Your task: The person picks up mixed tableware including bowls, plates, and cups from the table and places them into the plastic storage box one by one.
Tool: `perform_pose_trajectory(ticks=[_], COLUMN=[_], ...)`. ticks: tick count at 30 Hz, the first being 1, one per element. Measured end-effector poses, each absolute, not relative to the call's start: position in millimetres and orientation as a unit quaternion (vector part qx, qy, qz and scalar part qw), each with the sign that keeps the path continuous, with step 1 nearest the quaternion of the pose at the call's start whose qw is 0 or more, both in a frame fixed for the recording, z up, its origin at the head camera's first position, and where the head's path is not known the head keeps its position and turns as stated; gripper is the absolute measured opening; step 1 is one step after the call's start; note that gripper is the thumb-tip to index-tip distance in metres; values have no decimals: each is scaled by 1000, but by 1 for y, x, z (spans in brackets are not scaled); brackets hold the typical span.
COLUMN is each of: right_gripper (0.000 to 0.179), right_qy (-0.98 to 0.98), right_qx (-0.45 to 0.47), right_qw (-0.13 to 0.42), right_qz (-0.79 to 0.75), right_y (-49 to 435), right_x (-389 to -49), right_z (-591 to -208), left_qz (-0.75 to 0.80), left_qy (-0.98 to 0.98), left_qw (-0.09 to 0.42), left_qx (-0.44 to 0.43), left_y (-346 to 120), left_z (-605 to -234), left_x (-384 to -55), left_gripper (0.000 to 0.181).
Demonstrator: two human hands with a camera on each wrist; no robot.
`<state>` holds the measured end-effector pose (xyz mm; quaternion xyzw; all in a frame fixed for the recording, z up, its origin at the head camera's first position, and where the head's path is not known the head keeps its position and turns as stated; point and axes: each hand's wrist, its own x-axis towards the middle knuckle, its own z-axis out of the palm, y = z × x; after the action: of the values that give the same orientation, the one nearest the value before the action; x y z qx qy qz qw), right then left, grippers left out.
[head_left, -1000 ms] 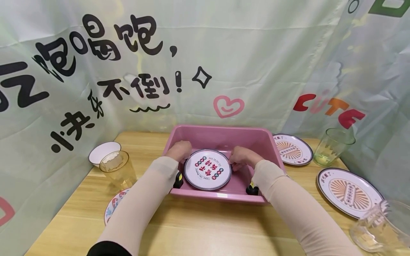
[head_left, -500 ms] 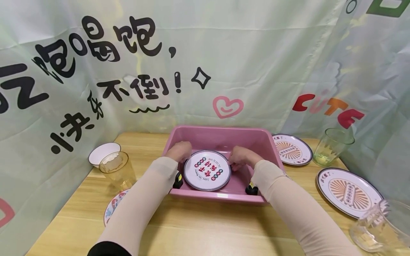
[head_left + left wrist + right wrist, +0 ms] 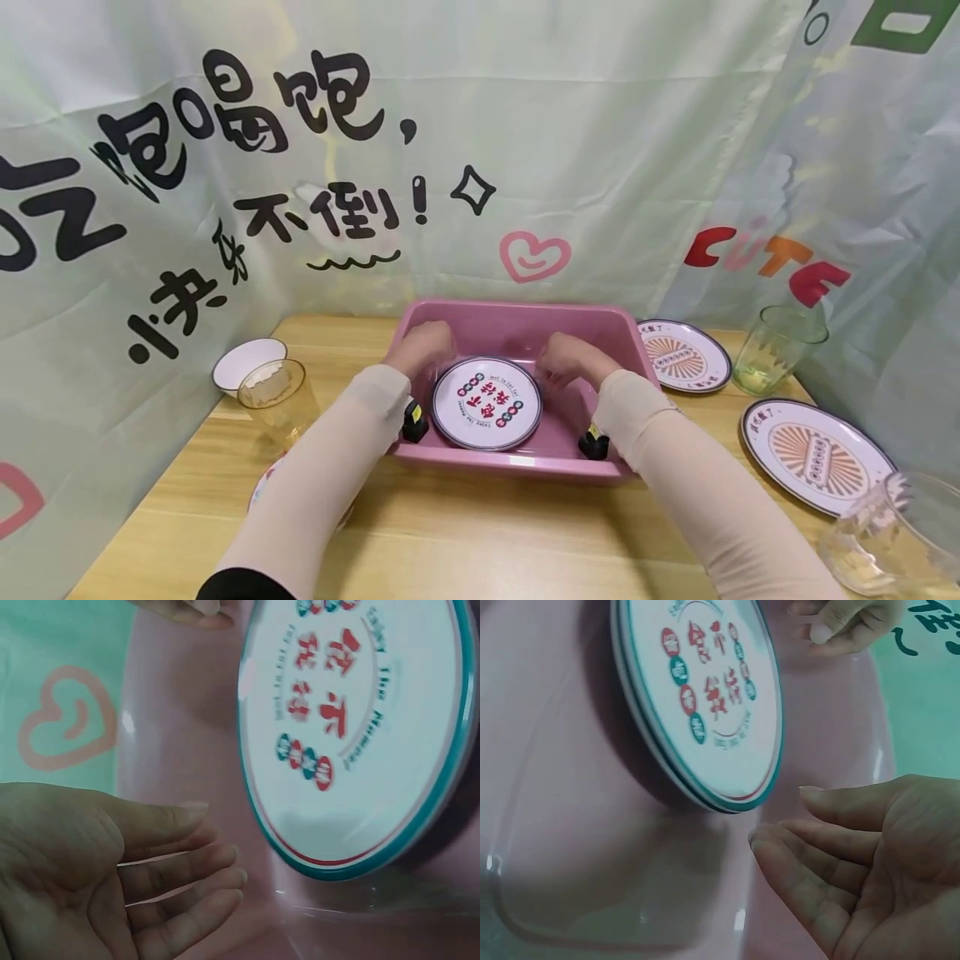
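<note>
Flanked round plate (image 3: 487, 404), lower centre of frame in pink tub (image 3: 525, 318), with left hand (image 3: 425, 347) and right hand (image 3: 573, 358); had fingers (image 3: 191, 922) released, clear of it; saw no long axis, could not tell nearer hand.

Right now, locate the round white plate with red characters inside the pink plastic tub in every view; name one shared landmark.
Head: the round white plate with red characters is just below centre.
Left wrist: the plate fills the upper right, cropped at the top.
Right wrist: the plate is at the top, slightly left of centre.
Shared landmark: the pink plastic tub.
</note>
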<state>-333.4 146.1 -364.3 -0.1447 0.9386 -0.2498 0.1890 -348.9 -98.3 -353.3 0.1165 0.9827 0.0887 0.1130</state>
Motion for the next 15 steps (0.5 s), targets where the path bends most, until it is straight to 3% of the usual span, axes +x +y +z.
perform_pose_trajectory(ticks=[4,15], right_gripper=[23,32], right_qy=[929,928], right_qx=[-104,-124], right_qw=[188,161], right_qz=[-301,-313], right_y=[150,171], right_x=[-331,-323], right_z=[-355,-325], left_qz=[114,201], left_qy=[978,963], left_qw=[98,71], left_qx=[145,166], left_y=[-100,-115], left_z=[-342,-318], left_x=[-346,-339], left_gripper=[19,24])
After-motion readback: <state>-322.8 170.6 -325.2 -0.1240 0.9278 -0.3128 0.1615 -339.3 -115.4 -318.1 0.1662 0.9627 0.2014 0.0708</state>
